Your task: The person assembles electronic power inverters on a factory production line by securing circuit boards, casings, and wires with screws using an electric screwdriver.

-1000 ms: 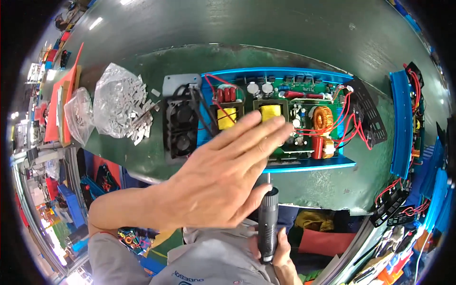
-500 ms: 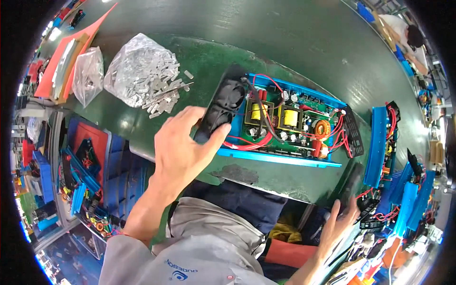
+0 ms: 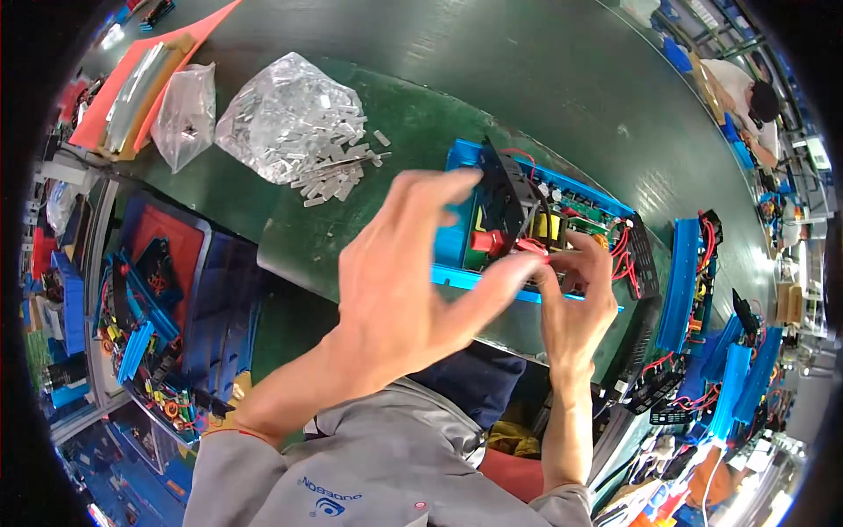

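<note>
An open blue metal case (image 3: 454,230) with a green circuit board (image 3: 587,211) lies on the dark green table. At its left end a black fan panel (image 3: 504,188) stands tilted up, red wires (image 3: 532,249) trailing from it. My left hand (image 3: 408,294) reaches over the case's near edge, forefinger and thumb closed around that panel. My right hand (image 3: 575,294) comes in from below, its fingertips pinching the red wires right beside the panel. A second black end panel (image 3: 644,255) hangs at the case's right end.
A clear bag of small metal strips (image 3: 283,114) and a smaller bag (image 3: 182,107) lie at the back left beside an orange tray (image 3: 132,77). Blue bins of parts (image 3: 145,294) stand to my left. More blue cases (image 3: 692,272) are stacked at right. Another person (image 3: 746,88) works far off.
My left hand has lifted the black fan panel from lying flat to standing up. My right hand rose from my lap to the red wires; the screwdriver it held a second ago is gone.
</note>
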`<move>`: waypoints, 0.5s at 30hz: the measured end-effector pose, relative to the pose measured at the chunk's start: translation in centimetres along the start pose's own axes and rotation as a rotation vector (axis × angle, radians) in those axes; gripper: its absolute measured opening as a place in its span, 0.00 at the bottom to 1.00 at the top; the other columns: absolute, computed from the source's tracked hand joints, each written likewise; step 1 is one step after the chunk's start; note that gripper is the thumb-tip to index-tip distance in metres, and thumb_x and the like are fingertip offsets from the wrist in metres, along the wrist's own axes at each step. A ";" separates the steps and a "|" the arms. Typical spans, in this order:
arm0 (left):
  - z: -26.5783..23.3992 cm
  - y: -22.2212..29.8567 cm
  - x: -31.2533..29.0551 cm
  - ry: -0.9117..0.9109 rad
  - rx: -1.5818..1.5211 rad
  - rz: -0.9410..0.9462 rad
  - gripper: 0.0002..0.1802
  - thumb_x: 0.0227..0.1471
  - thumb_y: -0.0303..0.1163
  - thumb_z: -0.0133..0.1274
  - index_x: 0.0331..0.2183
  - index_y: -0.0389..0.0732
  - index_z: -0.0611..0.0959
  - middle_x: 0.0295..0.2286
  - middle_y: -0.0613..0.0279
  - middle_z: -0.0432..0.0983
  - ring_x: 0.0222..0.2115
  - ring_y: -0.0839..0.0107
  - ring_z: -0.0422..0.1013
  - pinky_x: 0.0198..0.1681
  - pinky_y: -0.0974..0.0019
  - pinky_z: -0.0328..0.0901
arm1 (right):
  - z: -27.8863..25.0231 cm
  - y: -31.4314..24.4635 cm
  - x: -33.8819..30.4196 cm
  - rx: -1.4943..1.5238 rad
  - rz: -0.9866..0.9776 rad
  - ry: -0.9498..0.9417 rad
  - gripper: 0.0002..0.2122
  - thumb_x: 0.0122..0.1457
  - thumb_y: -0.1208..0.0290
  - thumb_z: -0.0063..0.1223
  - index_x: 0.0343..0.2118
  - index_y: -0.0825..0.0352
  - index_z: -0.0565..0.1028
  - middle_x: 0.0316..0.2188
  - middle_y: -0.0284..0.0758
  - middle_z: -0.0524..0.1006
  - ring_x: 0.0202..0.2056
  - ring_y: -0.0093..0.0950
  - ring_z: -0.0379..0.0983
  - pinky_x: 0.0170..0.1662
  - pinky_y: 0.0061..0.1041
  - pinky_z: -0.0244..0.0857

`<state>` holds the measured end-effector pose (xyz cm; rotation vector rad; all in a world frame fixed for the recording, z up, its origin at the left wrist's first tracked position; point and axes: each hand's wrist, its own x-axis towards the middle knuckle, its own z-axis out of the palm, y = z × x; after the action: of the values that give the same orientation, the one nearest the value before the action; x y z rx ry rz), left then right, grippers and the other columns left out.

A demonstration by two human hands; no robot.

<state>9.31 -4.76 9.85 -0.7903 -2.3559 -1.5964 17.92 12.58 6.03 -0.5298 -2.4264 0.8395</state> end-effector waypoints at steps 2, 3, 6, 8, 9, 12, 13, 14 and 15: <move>0.3 -2.4 -2.7 -0.030 -0.030 -0.099 0.26 0.41 0.39 0.74 0.41 0.40 0.81 0.36 0.57 0.78 0.38 0.59 0.75 0.42 0.61 0.68 | 0.2 0.3 -0.1 0.150 0.128 -0.012 0.16 0.53 0.75 0.68 0.45 0.67 0.76 0.35 0.34 0.82 0.32 0.18 0.76 0.33 0.21 0.67; 0.5 -3.6 -3.4 -0.129 0.047 0.002 0.25 0.40 0.38 0.74 0.40 0.41 0.81 0.35 0.57 0.78 0.37 0.58 0.75 0.40 0.61 0.68 | 0.4 0.5 0.1 0.145 0.142 -0.005 0.16 0.53 0.75 0.68 0.45 0.67 0.76 0.35 0.34 0.82 0.32 0.18 0.76 0.33 0.21 0.67; 1.4 -6.2 -3.4 -0.278 0.145 0.211 0.17 0.40 0.35 0.72 0.34 0.45 0.83 0.29 0.62 0.76 0.31 0.59 0.72 0.34 0.59 0.65 | 0.8 0.8 2.0 0.077 0.170 0.182 0.21 0.48 0.68 0.74 0.44 0.66 0.77 0.36 0.34 0.77 0.34 0.23 0.71 0.39 0.26 0.68; 0.9 -6.7 -1.8 -0.370 0.113 0.264 0.09 0.45 0.34 0.67 0.29 0.46 0.83 0.26 0.66 0.72 0.30 0.64 0.71 0.34 0.60 0.63 | 0.2 1.5 3.8 -0.168 0.084 0.195 0.20 0.47 0.63 0.75 0.41 0.66 0.79 0.39 0.35 0.76 0.39 0.29 0.71 0.43 0.28 0.68; 1.0 -6.9 -1.6 -0.377 0.110 0.265 0.09 0.45 0.34 0.67 0.29 0.46 0.83 0.26 0.66 0.72 0.30 0.64 0.71 0.34 0.60 0.63 | 0.4 2.4 4.5 -0.154 0.083 0.175 0.20 0.47 0.59 0.75 0.39 0.66 0.80 0.41 0.38 0.75 0.44 0.34 0.71 0.48 0.31 0.68; 0.6 -7.2 -1.2 -0.437 0.098 0.265 0.10 0.45 0.34 0.68 0.29 0.46 0.82 0.25 0.67 0.73 0.29 0.64 0.72 0.34 0.60 0.64 | 1.6 3.8 6.1 -0.218 0.045 0.196 0.21 0.48 0.58 0.74 0.39 0.66 0.80 0.50 0.45 0.73 0.53 0.41 0.69 0.57 0.38 0.63; 0.8 -7.6 -1.3 -0.422 0.062 0.262 0.10 0.45 0.34 0.68 0.29 0.46 0.82 0.25 0.67 0.73 0.30 0.64 0.72 0.35 0.60 0.64 | 1.7 3.6 6.2 -0.259 0.011 0.204 0.20 0.48 0.59 0.74 0.40 0.66 0.80 0.52 0.46 0.73 0.55 0.43 0.67 0.59 0.39 0.61; 1.0 -7.6 -1.7 -0.404 0.031 0.252 0.10 0.44 0.34 0.68 0.28 0.46 0.82 0.26 0.67 0.73 0.30 0.65 0.73 0.35 0.60 0.64 | 1.6 3.3 5.7 -0.295 -0.025 0.205 0.20 0.48 0.59 0.74 0.40 0.66 0.80 0.54 0.47 0.72 0.58 0.44 0.65 0.61 0.41 0.59; 0.9 -7.4 -1.5 -0.431 0.052 0.255 0.10 0.44 0.33 0.68 0.29 0.46 0.82 0.27 0.67 0.74 0.31 0.65 0.73 0.36 0.61 0.65 | 1.5 2.7 5.5 -0.292 -0.038 0.258 0.19 0.49 0.61 0.74 0.40 0.65 0.80 0.55 0.47 0.71 0.58 0.44 0.65 0.62 0.42 0.57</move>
<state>6.80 -6.49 2.86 -1.4822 -2.4225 -1.3605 13.24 16.68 5.10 -0.6539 -2.3198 0.3744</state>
